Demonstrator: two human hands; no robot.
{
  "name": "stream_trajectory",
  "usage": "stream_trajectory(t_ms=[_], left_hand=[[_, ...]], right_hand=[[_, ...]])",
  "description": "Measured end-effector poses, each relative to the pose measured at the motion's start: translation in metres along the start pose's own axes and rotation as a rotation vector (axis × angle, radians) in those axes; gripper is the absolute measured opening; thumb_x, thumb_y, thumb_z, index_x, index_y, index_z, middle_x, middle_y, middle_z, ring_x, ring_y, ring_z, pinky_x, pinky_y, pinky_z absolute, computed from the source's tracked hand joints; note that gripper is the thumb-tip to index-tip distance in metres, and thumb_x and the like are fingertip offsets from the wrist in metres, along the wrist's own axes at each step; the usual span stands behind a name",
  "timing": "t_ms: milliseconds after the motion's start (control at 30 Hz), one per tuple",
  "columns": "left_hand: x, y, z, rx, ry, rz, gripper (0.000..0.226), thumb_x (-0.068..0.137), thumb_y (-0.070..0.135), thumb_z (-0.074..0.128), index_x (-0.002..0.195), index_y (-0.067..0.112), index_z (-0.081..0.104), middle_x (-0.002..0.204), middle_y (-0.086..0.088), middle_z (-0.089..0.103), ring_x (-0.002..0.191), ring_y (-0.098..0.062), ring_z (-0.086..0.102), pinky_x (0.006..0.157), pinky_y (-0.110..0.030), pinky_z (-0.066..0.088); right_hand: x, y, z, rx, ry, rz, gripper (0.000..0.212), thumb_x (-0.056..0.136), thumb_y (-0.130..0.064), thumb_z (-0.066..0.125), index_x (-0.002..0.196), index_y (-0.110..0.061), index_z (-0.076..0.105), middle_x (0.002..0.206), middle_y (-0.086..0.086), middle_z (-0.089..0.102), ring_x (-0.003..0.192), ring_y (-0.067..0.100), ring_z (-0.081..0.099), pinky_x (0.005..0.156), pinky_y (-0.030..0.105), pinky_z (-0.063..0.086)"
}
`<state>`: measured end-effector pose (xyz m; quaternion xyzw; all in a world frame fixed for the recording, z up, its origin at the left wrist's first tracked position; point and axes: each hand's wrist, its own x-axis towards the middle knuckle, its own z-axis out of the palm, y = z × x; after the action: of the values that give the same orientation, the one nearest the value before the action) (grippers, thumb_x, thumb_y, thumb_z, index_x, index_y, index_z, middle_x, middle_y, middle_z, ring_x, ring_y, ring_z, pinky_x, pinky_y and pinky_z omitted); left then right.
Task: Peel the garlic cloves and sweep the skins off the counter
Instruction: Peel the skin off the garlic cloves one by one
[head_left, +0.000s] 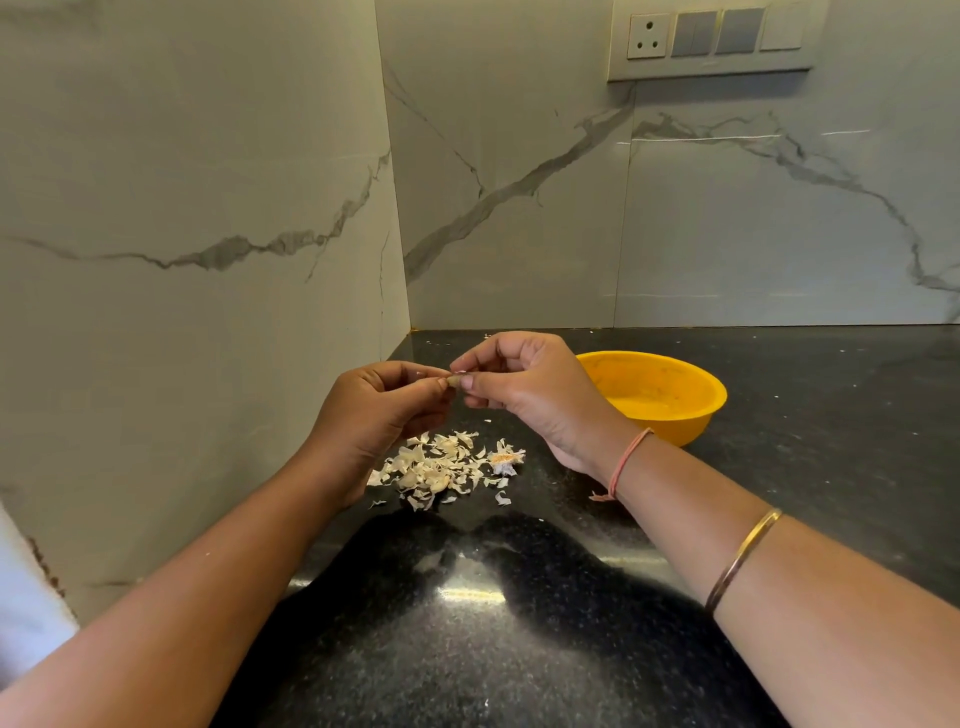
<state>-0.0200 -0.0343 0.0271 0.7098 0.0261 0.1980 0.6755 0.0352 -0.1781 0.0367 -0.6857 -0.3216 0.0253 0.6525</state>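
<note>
Garlic clove (453, 382) is up in the air over the counter (519, 623), pinched from both sides. Left hand (379, 410) grips it with thumb and curled fingers; right hand (524, 384) pinches the other end between thumb and forefinger, remaining fingers curled in. Clove mostly hidden by fingertips (can't tell how much skin is left on it).

Pile of skins (441, 467) sits on the dark counter right below the hands, a few stray flakes just beside it, one near the right wrist (601, 497).

Yellow bowl (660, 395) on the counter behind the right hand, well apart from the pile. Right forearm wears a pink thread (628, 457) and a gold bangle (743, 556). Marble walls meet in the corner behind; switch panel (711, 36) top right.
</note>
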Motion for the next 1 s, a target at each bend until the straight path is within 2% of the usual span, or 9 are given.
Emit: stream_trajectory(t_ms=[200,333,433,533,600,700,800,1000], left_hand=[[0.001,-0.002,0.0,0.052,0.015,0.012,0.006,0.084,0.005,0.063,0.083,0.007,0.069,0.077,-0.012,0.069,0.067,-0.014,0.066,0.062,-0.02,0.055],[0.0,-0.003,0.001,0.077,0.024,0.023,0.008,0.086,0.004,0.062,0.08,0.006,0.067,0.072,-0.009,0.067,0.061,-0.01,0.064,0.059,-0.018,0.054],[0.001,-0.003,0.001,0.105,0.029,0.032,0.009,0.087,0.004,0.06,0.081,0.007,0.067,0.072,-0.009,0.067,0.059,-0.009,0.063,0.058,-0.018,0.054],[0.001,-0.004,0.001,0.123,0.06,0.048,0.01,0.087,0.004,0.06,0.081,0.007,0.066,0.073,-0.009,0.066,0.063,-0.013,0.062,0.062,-0.02,0.057],[0.001,-0.004,0.002,0.135,0.083,0.067,0.009,0.086,0.005,0.061,0.08,0.008,0.066,0.073,-0.008,0.066,0.064,-0.014,0.062,0.065,-0.022,0.057],[0.001,-0.003,0.004,0.165,0.113,0.1,0.01,0.085,0.006,0.063,0.077,0.012,0.066,0.071,-0.006,0.066,0.064,-0.015,0.062,0.065,-0.022,0.056],[0.002,-0.004,0.003,0.21,0.132,0.131,0.012,0.085,0.007,0.063,0.076,0.015,0.066,0.073,-0.006,0.067,0.068,-0.018,0.064,0.069,-0.026,0.057],[0.002,-0.005,0.002,0.256,0.093,0.134,0.009,0.085,0.01,0.064,0.079,0.017,0.067,0.079,-0.008,0.071,0.076,-0.02,0.068,0.075,-0.03,0.057]], right_hand=[[-0.002,-0.001,0.003,-0.007,-0.008,0.003,0.013,0.08,0.007,0.066,0.082,-0.006,0.067,0.082,0.011,0.067,0.067,0.011,0.062,0.067,0.019,0.054],[0.001,0.003,0.003,0.08,-0.03,0.074,0.015,0.081,0.008,0.064,0.08,-0.007,0.066,0.081,0.012,0.066,0.072,0.017,0.061,0.079,0.034,0.052],[0.001,0.004,0.005,0.122,-0.034,0.101,0.017,0.082,0.008,0.062,0.081,-0.009,0.064,0.078,0.011,0.064,0.069,0.016,0.06,0.074,0.031,0.051],[-0.001,0.005,0.009,-0.021,0.038,0.041,0.016,0.083,0.003,0.064,0.082,-0.013,0.065,0.072,0.004,0.065,0.063,0.01,0.061,0.062,0.018,0.052],[-0.001,0.006,0.011,-0.116,0.098,0.001,0.012,0.084,-0.001,0.064,0.085,-0.012,0.069,0.076,0.004,0.068,0.066,0.011,0.065,0.064,0.017,0.053],[0.001,0.006,0.012,-0.064,0.124,0.046,0.01,0.086,-0.001,0.061,0.089,-0.004,0.071,0.085,0.013,0.071,0.076,0.02,0.07,0.076,0.03,0.058],[-0.001,0.006,0.014,0.04,0.095,0.074,0.008,0.085,-0.008,0.066,0.085,-0.003,0.071,0.085,0.019,0.071,0.079,0.025,0.069,0.082,0.041,0.057],[0.0,0.009,0.014,0.0,0.111,0.037,0.005,0.081,-0.006,0.069,0.082,-0.011,0.071,0.086,0.015,0.071,0.086,0.028,0.069,0.081,0.043,0.057]])
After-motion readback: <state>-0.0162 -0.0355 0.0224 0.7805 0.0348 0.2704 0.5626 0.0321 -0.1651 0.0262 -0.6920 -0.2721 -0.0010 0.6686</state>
